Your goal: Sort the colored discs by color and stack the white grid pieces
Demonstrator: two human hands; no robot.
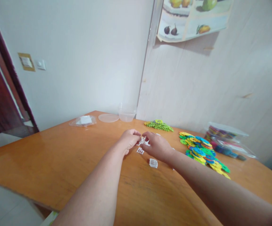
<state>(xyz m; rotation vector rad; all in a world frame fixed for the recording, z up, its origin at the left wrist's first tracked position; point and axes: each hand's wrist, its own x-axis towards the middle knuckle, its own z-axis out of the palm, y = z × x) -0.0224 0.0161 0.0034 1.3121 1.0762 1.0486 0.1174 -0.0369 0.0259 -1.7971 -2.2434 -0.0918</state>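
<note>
Both arms reach out from the lower edge of the view and meet near the middle of the wooden bench (55,163). The left hand (130,140) is curled, its fingers pinched together on a small white plastic piece (144,141). The right hand (158,146) meets it from the 3 o'clock side, fingers closed on the same piece, so the two hands nearly touch around it. How the piece is built cannot be told; it is small and partly hidden by the fingers.

Two more white gridded pieces lie on the bench close by: a flat one (140,151) just below the hands at 6 o'clock, and a blockier one (153,163) a little nearer the person, beside the right wrist.

At 3 o'clock from the hands lies a spread heap of coloured discs (203,152), blue, green, yellow and orange, overlapping one another. Beyond it, towards 2 o'clock, clear bags (227,139) hold more coloured parts. At 1 o'clock, near the wall, sits a small pile of green pieces (159,126).

At 11 o'clock, by the far edge of the bench, stands a clear plastic tub (127,113), with a round lid (108,118) lying flat just beside it and a clear wrapper (83,121) further left. A fruit poster (192,18) hangs on the wall above.
</note>
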